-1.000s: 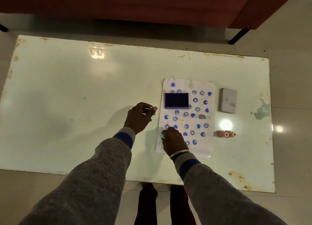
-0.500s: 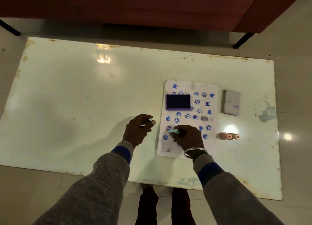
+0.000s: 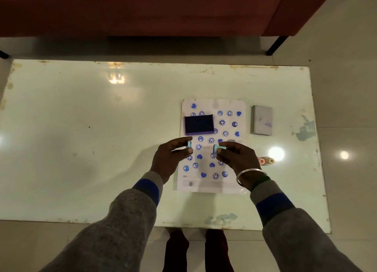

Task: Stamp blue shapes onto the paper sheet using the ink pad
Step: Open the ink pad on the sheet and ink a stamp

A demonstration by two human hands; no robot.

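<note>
- Since the earlier frames the right hand [image 3: 236, 158] has lifted off the lower part of the paper sheet [image 3: 212, 147] and now hangs above its middle, fingers closed around a small light-blue stamp [image 3: 219, 148] held sideways, its round face turned toward the other hand.
- The left hand [image 3: 170, 157], which hovered off the sheet's left edge before, has come in over that edge; thumb and forefinger pinch a small light-blue piece [image 3: 189, 144], whether a cap or a second stamp cannot be told.
- The two blue pieces face each other across a short gap, not touching.
- The sheet lies flat on the pale glossy table [image 3: 81, 129], right of centre, covered with blue smiley rings and hearts; with the hand gone, prints along its lower rows are uncovered, including a heart and a smiley near the bottom.
- The ink pad [image 3: 199, 125], open with its dark blue surface up, sits on the sheet's upper left part, as before, beyond the left hand.
- A grey lid [image 3: 262, 123] with faint purple smudges lies on the table just right of the sheet.
- Two small stamps, pink and orange [image 3: 265, 161], lie on their sides past the right wrist, partly hidden by it.
- A silver bangle [image 3: 250, 172] circles the right wrist; both sleeves are grey with a blue band.
- A red sofa [image 3: 142, 8] stands beyond the table's far edge.
</note>
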